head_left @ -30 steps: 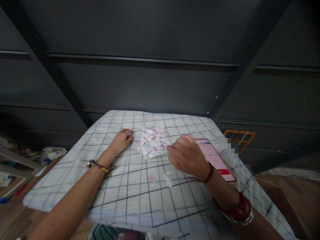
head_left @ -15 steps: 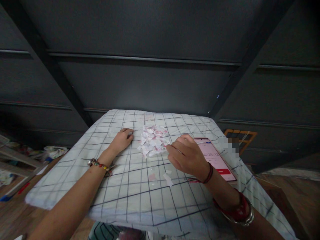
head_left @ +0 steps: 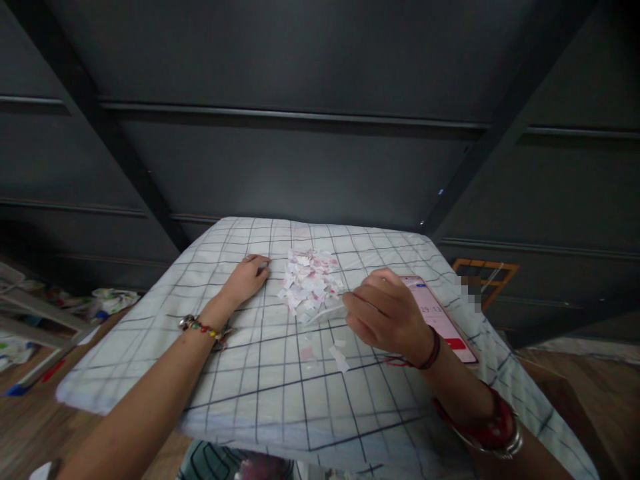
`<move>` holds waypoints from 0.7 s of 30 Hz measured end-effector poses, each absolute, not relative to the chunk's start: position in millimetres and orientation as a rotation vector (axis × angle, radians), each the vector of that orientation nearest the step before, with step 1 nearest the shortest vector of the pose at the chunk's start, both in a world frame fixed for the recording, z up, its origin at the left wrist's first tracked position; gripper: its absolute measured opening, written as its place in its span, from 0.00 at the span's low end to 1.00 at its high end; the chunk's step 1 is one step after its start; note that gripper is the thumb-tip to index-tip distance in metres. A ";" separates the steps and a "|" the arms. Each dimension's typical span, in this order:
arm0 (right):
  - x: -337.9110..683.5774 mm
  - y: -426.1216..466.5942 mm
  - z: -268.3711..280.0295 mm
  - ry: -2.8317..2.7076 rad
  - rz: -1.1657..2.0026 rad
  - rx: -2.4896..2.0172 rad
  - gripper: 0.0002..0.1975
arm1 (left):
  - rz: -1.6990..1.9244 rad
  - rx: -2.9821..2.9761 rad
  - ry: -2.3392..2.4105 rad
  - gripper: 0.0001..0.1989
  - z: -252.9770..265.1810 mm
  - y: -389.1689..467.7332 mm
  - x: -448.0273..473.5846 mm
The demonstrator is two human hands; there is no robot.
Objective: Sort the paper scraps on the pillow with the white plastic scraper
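A heap of torn white and pinkish paper scraps (head_left: 311, 280) lies in the middle of the checked cloth. My right hand (head_left: 385, 313) is closed around a thin white spoon-like utensil (head_left: 327, 312), whose far end reaches the near edge of the heap; its exact kind is hard to make out. Left of the scraps, my left hand (head_left: 247, 277) rests on the cloth, fingers loosely bent and thumb apart, holding nothing. A few loose paper pieces (head_left: 340, 359) lie on the near side, by a pinkish scrap (head_left: 307, 353).
Partly behind my right hand lies a phone (head_left: 440, 313) with a running timer. The checked cloth (head_left: 270, 400) covers the table up to a dark panelled wall (head_left: 300, 167). An orange-brown wooden frame (head_left: 500, 283) stands at the right, a white rack (head_left: 40, 320) at the left.
My right hand has drawn slightly right and toward me, and more of the white utensil shows beside the heap. My left hand stays in place. The whole view has shifted a little.
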State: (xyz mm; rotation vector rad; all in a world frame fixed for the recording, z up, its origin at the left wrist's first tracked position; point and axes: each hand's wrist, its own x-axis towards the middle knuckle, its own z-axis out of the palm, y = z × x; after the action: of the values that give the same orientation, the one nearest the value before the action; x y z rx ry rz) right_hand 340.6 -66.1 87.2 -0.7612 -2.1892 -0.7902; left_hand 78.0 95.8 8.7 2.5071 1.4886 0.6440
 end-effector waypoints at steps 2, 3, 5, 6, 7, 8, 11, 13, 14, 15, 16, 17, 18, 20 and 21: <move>341.9 -65.1 86.9 -2.176 -0.794 -0.788 0.11 | 0.650 2.501 1.483 0.18 9.5 95.2 78.3; 342.5 -64.2 86.4 -2.177 -0.800 -0.807 0.11 | 0.651 2.500 1.480 0.18 9.8 94.9 78.5; 343.7 -62.1 85.1 -2.181 -0.822 -0.844 0.11 | 0.649 2.503 1.480 0.18 10.3 94.3 78.9; 344.3 -61.1 84.6 -2.177 -0.839 -0.861 0.11 | 0.649 2.504 1.482 0.18 10.3 94.1 79.0; 345.0 -60.4 84.2 -2.167 -0.860 -0.879 0.11 | 0.650 2.504 1.483 0.18 10.3 94.1 79.1; 345.7 -60.0 84.1 -2.153 -0.883 -0.894 0.11 | 0.654 2.504 1.482 0.18 10.1 94.1 79.1; 346.6 -60.4 84.7 -2.133 -0.907 -0.903 0.11 | 0.660 2.508 1.474 0.18 9.4 94.5 78.8; 346.1 -61.1 85.2 -2.156 -0.883 -0.880 0.11 | 0.657 2.513 1.470 0.18 9.1 94.8 78.8; 345.7 -61.3 85.3 -2.168 -0.875 -0.872 0.11 | 0.655 2.515 1.469 0.17 9.1 94.9 78.9; 345.6 -61.1 85.4 -2.176 -0.873 -0.876 0.11 | 0.654 2.515 1.470 0.17 9.2 94.9 79.1; 345.9 -60.8 85.5 -2.177 -0.877 -0.893 0.11 | 0.654 2.516 1.472 0.17 9.3 94.8 79.3; 346.8 -60.3 85.6 -2.172 -0.883 -0.920 0.11 | 0.654 2.519 1.473 0.17 9.6 94.6 79.6; 348.2 -59.8 85.8 -2.163 -0.889 -0.948 0.11 | 0.655 2.523 1.474 0.17 9.9 94.4 79.8; 352.0 -59.1 86.8 -2.133 -0.898 -0.988 0.10 | 0.648 2.532 1.473 0.18 10.6 94.0 80.2; 353.9 -59.0 87.4 -2.118 -0.904 -0.996 0.10 | 0.642 2.535 1.472 0.18 10.9 93.8 80.3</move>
State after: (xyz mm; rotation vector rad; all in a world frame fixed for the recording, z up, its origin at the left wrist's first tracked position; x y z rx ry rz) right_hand 353.9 -59.0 87.4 -0.9959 -2.1182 -0.9036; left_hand 80.3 93.8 10.9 2.5348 1.4720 0.6415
